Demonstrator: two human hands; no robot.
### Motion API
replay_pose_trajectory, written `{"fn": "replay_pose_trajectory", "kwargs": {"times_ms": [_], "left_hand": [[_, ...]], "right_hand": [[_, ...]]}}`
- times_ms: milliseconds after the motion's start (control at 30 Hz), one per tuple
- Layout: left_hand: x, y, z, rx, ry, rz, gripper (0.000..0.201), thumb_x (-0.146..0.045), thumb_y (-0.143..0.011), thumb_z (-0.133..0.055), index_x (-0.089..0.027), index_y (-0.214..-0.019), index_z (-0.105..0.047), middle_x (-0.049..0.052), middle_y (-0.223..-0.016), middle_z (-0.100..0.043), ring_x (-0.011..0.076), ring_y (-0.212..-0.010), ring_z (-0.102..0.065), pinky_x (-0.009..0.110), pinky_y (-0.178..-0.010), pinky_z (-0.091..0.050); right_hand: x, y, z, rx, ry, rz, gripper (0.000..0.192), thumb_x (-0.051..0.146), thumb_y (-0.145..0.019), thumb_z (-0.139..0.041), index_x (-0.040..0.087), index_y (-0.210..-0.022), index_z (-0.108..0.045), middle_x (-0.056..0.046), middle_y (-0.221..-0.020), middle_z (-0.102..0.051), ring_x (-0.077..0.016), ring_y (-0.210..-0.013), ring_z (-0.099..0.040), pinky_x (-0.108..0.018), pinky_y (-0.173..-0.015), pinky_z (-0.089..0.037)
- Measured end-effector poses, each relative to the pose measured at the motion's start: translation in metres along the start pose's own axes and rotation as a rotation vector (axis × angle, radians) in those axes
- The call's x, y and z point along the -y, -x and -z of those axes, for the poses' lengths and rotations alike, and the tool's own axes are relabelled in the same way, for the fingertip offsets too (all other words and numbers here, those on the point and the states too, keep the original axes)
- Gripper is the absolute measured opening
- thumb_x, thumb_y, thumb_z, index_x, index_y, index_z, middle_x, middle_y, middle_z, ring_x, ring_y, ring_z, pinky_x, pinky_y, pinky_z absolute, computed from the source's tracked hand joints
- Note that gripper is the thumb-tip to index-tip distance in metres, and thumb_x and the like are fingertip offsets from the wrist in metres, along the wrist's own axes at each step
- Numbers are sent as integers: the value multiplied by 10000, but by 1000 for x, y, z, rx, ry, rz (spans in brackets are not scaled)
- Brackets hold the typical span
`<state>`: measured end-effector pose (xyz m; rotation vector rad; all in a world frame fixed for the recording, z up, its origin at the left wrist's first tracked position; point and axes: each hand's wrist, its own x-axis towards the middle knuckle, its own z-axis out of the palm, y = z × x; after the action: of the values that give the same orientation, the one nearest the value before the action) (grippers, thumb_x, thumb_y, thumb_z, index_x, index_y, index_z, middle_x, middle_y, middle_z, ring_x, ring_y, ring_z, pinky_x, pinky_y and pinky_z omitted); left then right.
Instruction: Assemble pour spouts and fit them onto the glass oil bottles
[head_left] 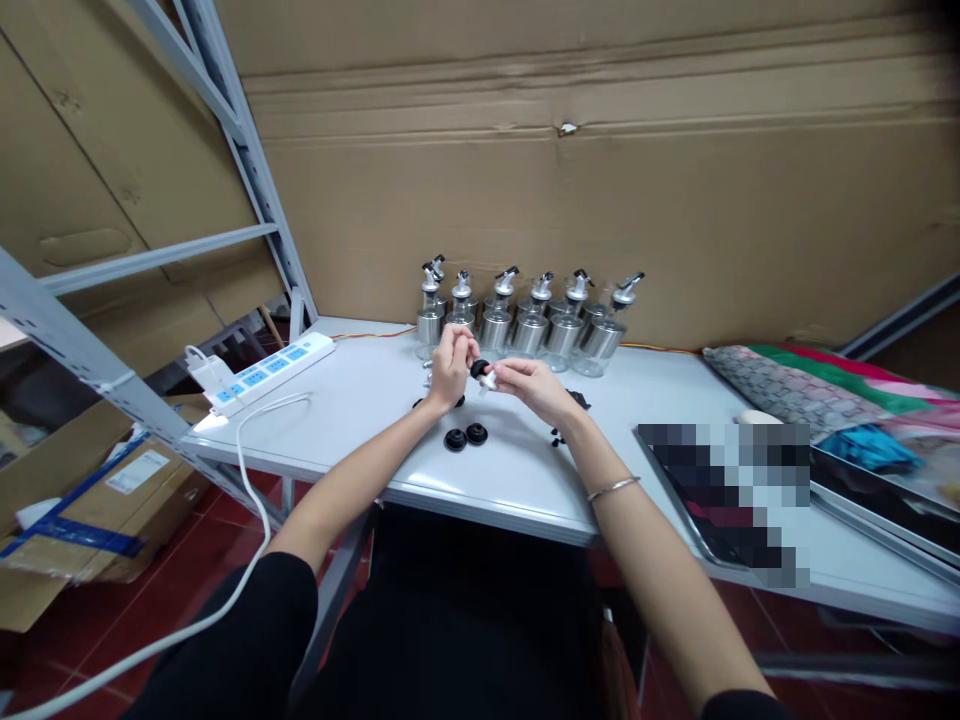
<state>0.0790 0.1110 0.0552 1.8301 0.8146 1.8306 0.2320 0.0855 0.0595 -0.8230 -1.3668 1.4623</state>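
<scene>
White table (525,480) w/ row of dispenser bottles (525,325), black caps (465,437), power strip (274,370), folded fabric (787,390).

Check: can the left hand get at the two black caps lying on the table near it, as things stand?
Probably yes: the black caps lie uncovered on the table just below the left hand. But its fingers are already pinching a small part with the right hand.

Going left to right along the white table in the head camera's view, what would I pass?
Power strip → left hand → small black part pinched between both hands → right hand → patterned fabric.

Storeroom workshop; cardboard wall (600,150); metal racking (225,110)
</scene>
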Motion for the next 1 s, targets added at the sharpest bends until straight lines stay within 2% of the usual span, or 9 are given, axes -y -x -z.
{"fn": "replay_pose_trajectory", "kwargs": {"times_ms": [133, 333, 433, 767, 1000], "left_hand": [[1, -2, 4, 26, -53, -91, 45, -199, -911, -369, -197, -916, -414, -23, -745, -539, 74, -586, -533, 186, -580, -449], [-2, 1, 6, 201, -168, -306, 226, -82, -816, -438, -165, -1013, -511, 33, -903, -586, 115, -770, -606, 242, -721, -495], [-4, 3, 4, 252, -218, -384, 219, -86, -836, -453, -158, -1030, -526, 53, -949, -587, 124, -799, -604, 244, -724, -505], [-2, 2, 7, 271, -365, -532, 163, -157, -946, -420, -152, -1051, -544, 75, -942, -626, 150, -891, -621, 269, -770, -526], [0, 2, 9, 295, -463, -633, 193, -176, -948, -428, -173, -1052, -590, 89, -1029, -623, 153, -911, -627, 291, -805, -533]], "right_hand": [[8, 1, 7, -63, -86, 46, 283, 393, -638, -801, 165, -784, -722, -11, -759, -716, -122, -725, -653, -305, -801, -529], [16, 3, 14, -85, -206, 52, 286, 410, -597, -819, 186, -745, -718, -18, -744, -712, -138, -699, -667, -262, -741, -554], [16, 4, 15, -101, -249, 46, 242, 390, -639, -793, 190, -742, -702, -15, -720, -709, -140, -678, -671, -258, -717, -562], [18, 4, 21, -102, -283, -37, 168, 348, -751, -718, 188, -755, -665, -8, -664, -709, -98, -499, -617, -236, -602, -572], [22, 6, 18, -69, -257, -69, 312, 416, -864, -576, 176, -677, -647, -29, -588, -692, -74, -422, -535, -227, -604, -566]]}}
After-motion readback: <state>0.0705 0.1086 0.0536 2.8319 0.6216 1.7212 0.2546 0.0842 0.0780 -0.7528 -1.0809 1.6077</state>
